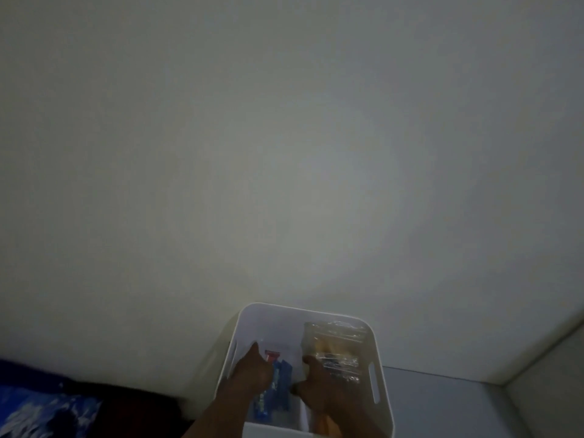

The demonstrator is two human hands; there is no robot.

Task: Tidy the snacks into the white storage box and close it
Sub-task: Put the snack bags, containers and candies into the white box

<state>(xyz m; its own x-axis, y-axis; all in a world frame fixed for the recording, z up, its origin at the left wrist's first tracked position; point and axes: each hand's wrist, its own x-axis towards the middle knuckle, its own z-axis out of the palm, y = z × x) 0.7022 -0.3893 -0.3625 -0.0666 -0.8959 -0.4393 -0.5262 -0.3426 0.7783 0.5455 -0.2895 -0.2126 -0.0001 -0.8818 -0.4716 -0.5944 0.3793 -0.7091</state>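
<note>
Nearest, at the 6 o'clock edge of the view, both hands were down inside the white storage box [384, 368]. The left hand [252, 376] lay against the blue packets [274, 392] on the box's 7 o'clock side. Its fingers were hidden in the dim blur, so I cannot tell whether they gripped anything. The right hand [322, 390] held the lower end of a clear packet [335, 343] with yellow contents, thumb on the packet's left edge. That packet stood tilted against the 2 o'clock corner. A red packet [272, 355] sat just beyond the blue ones, toward 11 o'clock in the box.

The step looked like settling the snacks. It would go best if the clear packet were laid flat and low, below the rim. The blue ones would need pressing level beside it, so a lid could seat. No lid showed anywhere.

Farther out, a blue cloth [38, 406] lay at 8 o'clock, well apart from the box. A grey surface [442, 406] spread at 4 o'clock. A pale wall [284, 153] rose just behind the box, leaving little room on that side.
</note>
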